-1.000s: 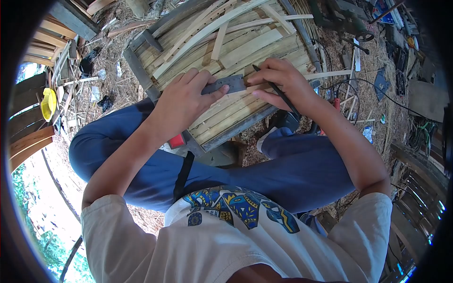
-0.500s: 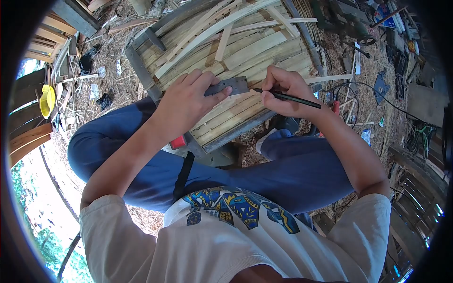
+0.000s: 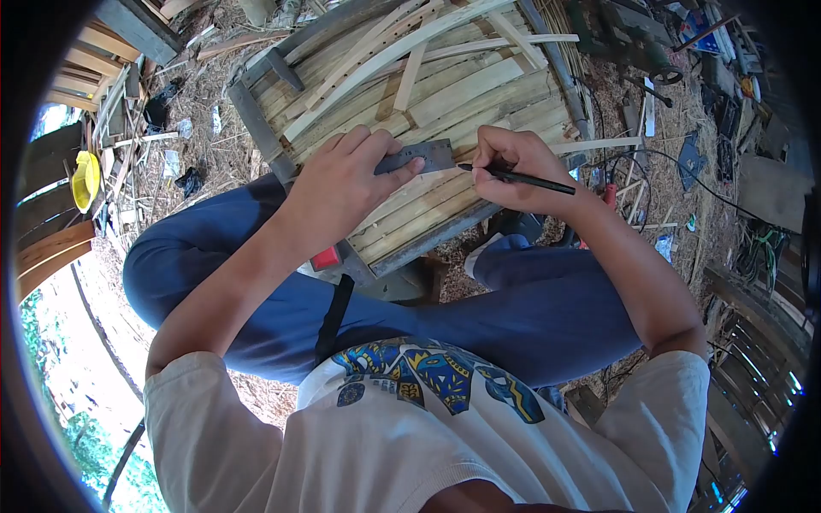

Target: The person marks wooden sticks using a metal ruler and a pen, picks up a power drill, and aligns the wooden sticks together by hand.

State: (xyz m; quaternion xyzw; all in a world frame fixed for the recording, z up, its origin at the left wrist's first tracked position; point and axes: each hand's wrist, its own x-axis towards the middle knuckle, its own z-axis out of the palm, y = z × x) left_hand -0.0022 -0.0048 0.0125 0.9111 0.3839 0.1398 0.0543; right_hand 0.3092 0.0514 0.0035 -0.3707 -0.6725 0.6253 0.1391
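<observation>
My left hand (image 3: 335, 178) grips a short grey metal ruler (image 3: 439, 154), with the thumb pressed on its face. Beneath the ruler shows a thin pale wooden strip (image 3: 443, 174), mostly hidden. A black pen (image 3: 540, 181) is pinched in the fingers of my right hand (image 3: 523, 171), its tip at the ruler's right end. Both hands are over a low slatted wooden bench (image 3: 419, 227) in front of my crossed legs.
Long wooden strips (image 3: 410, 44), one curved, lie across the bench's far part. A yellow object (image 3: 85, 181) is at the left. A black cable (image 3: 727, 192) runs over shavings and scraps at the right. Something red (image 3: 325, 257) sits by the bench's near left corner.
My right hand and the pen have shifted very slightly, with the pen's rear end a little lower and further left. The left hand still holds the ruler in nearly the same place.
</observation>
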